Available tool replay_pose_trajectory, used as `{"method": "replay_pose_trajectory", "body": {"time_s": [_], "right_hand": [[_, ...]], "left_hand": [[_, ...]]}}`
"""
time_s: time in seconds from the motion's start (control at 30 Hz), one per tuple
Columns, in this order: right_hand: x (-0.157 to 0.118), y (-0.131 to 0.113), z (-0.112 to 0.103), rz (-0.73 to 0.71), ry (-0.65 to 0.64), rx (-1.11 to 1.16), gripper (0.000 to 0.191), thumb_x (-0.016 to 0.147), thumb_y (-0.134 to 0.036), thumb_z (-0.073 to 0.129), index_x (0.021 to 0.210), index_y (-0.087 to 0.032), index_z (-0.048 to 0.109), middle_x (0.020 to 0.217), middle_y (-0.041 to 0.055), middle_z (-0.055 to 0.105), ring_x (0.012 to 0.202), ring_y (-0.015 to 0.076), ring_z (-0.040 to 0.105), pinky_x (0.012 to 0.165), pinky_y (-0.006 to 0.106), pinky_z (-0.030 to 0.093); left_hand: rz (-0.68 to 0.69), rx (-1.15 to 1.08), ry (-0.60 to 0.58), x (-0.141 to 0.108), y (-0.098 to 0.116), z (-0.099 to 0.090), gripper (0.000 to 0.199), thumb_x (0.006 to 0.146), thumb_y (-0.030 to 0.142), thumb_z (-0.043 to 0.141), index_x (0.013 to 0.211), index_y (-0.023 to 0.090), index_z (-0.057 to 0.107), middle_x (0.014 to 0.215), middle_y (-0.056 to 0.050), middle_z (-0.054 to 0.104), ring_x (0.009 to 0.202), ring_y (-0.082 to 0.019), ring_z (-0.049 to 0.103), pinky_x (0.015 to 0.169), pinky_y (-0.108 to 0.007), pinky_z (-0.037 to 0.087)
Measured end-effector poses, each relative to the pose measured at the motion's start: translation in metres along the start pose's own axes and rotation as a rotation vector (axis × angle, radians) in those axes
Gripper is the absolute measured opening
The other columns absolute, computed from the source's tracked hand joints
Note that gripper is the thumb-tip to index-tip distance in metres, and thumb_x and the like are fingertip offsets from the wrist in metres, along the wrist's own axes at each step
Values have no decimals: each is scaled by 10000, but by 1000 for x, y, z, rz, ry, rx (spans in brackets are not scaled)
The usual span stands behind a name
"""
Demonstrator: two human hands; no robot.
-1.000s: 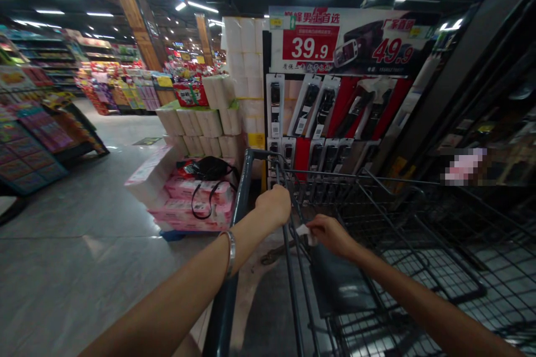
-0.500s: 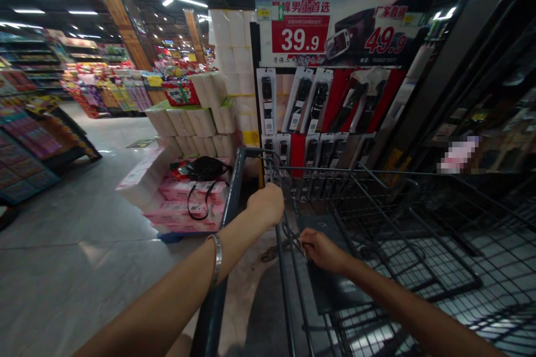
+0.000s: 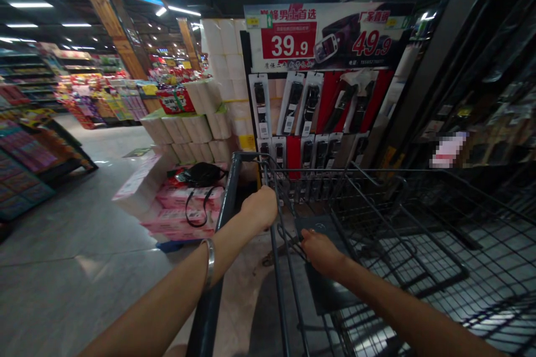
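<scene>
Fingers [image 3: 308, 239] of my right hand [image 3: 322, 255] draw in narrowly over the grey panel [image 3: 325, 293] of the shopping cart [image 3: 280, 295]; I can't tell whether they hold anything. My left hand [image 3: 261, 208] curls fist-like beside the handle [image 3: 205, 321], its contents hidden from me. Left of the cart, pink packs [image 3: 190, 197] bearing a black bag [image 3: 206, 174] stand in the way; beyond it, packaged belts [image 3: 310, 101] hang under a price sign [image 3: 288, 40].

A second ago, a bit of white poked out from the right hand's [image 3: 321, 254] fingers; now it is out of sight. That hand sits lower over the dark panel [image 3: 329, 297], so the panel's top and its small mark [image 3: 320, 226] show. The whole view has turned: the cart handle [image 3: 229, 195], big sign [image 3: 322, 39] and paper rolls [image 3: 190, 128] sit farther left.
</scene>
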State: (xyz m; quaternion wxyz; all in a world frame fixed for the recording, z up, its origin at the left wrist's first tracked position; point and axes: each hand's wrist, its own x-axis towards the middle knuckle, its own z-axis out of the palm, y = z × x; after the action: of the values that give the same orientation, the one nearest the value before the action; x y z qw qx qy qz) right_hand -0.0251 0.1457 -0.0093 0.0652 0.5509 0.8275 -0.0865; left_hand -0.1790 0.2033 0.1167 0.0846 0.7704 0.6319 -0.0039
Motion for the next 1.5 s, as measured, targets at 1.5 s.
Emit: {"method": "replay_pose_trajectory", "body": {"time_s": [1.5], "right_hand": [[-3, 10, -2, 80, 100, 137, 228, 735, 3, 517, 792, -104, 711, 942, 200, 668, 852, 246, 653, 728, 295, 465]], "left_hand": [[4, 140, -63, -6, 6, -10, 323, 922, 219, 320, 1069, 38, 544, 1035, -223, 676, 990, -287, 660, 756, -319, 501]]}}
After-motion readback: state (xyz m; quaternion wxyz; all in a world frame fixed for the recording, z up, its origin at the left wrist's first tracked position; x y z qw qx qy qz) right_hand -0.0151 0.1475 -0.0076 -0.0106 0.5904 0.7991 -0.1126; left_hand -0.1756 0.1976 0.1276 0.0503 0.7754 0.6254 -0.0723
